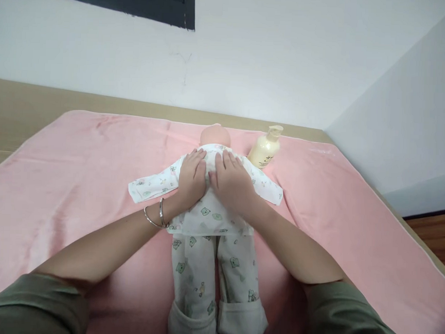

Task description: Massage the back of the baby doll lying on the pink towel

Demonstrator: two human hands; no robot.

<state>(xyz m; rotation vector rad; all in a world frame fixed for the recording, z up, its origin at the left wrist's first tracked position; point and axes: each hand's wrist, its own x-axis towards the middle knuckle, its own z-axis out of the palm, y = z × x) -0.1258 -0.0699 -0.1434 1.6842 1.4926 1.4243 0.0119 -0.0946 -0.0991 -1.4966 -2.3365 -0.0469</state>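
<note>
A baby doll (215, 135) lies on a pink cloth (117, 153), its head toward the wall and its face not visible. It is dressed in a white patterned top (213, 220) with both sleeves spread out and matching trousers (197, 273) with wide cuffs. My left hand (192, 178) rests flat on the left side of the top's upper part. Beside it, my right hand (233, 179) lies flat on the right side, fingers stretched toward the doll's head. Neither hand holds anything. Two silver bangles circle my left wrist.
A cream pump bottle (266, 148) stands on the cloth near the doll's right-hand sleeve in view. The cloth covers a wooden surface (28, 94) that meets a white wall. A dark frame is at the upper left.
</note>
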